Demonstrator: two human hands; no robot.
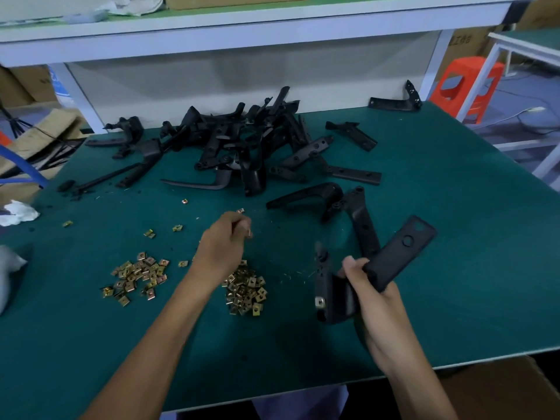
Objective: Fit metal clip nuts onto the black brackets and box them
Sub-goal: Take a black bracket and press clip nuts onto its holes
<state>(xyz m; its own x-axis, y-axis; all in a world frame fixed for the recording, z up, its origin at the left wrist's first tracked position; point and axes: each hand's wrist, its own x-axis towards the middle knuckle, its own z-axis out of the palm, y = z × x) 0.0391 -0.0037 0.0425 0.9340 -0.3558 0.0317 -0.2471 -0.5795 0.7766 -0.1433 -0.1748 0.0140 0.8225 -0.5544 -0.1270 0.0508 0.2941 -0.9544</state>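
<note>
My right hand [371, 286] grips a black bracket [397, 253] at its bend, above the green table [454, 207]; one metal clip nut [319, 302] sits on the bracket's lower arm. My left hand [222, 244] hovers over the table with fingers pinched on a small clip nut [248, 234]. Two heaps of brass-coloured clip nuts lie below it: one [245, 291] by my left wrist, another [138, 275] further left. A pile of black brackets [242, 140] fills the table's far middle.
Loose brackets [306, 195] lie between the pile and my right hand, another [397, 101] at the far right edge. Stray nuts [177, 228] dot the mat. A cardboard box [500, 386] sits below the front right edge. An orange stool [466, 86] stands beyond the table.
</note>
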